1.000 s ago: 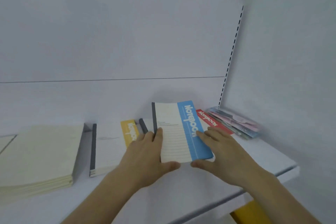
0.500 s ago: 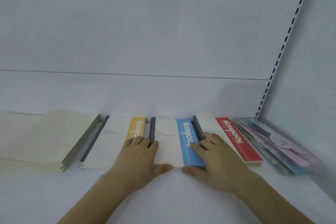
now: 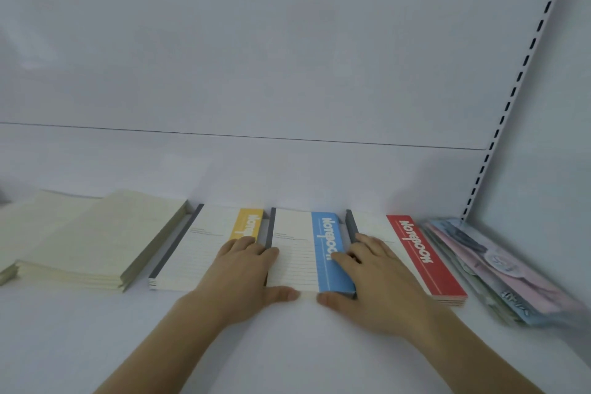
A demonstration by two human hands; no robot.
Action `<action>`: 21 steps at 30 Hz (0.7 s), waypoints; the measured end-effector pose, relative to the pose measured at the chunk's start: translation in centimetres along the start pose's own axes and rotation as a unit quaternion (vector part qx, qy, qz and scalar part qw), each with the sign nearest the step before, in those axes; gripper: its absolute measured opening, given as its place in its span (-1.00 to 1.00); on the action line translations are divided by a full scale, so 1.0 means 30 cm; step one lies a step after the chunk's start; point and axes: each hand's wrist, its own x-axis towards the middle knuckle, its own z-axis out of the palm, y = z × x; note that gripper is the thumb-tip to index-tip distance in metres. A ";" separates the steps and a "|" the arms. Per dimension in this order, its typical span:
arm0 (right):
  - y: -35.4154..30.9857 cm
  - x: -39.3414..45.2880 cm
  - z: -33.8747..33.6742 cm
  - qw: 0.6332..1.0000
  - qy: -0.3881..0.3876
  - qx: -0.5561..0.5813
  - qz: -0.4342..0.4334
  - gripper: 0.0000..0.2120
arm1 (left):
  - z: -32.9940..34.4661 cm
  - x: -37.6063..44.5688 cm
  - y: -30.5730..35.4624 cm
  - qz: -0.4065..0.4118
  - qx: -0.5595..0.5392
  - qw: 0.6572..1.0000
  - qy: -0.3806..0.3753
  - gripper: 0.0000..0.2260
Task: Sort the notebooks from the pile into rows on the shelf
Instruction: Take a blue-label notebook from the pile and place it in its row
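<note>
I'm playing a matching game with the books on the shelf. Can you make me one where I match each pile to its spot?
Things:
1. yellow-striped notebooks
2. blue-striped notebooks
3. red-striped notebooks
4. cream notebooks

Places:
A. between the two hands, left hand and right hand
B. leftmost of these four
C. next to the pastel pile
D. just left of the blue pile

Pairs: 1-D, 2-A, 3-C, 4-B

Five notebook stacks (image 3: 307, 253) (plus one pastel pile (image 3: 499, 269)), two hands (image 3: 240, 278)
</note>
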 end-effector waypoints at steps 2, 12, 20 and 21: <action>0.000 -0.007 0.004 1.000 0.009 0.000 -0.001 -0.16 | -0.005 -0.007 -0.004 -0.003 -0.015 1.000 -0.007 0.17; -0.136 -0.011 -0.028 0.991 0.120 0.053 -0.006 -0.29 | -0.048 -0.105 0.007 -0.081 -0.102 0.982 0.135 -0.11; -0.425 0.027 -0.058 0.981 0.152 0.113 -0.046 -0.23 | -0.058 -0.331 -0.132 -0.153 -0.087 0.955 0.239 -0.44; -0.473 0.032 -0.068 0.980 0.154 0.114 -0.054 -0.24 | -0.064 -0.366 -0.165 -0.166 -0.079 0.954 0.239 -0.45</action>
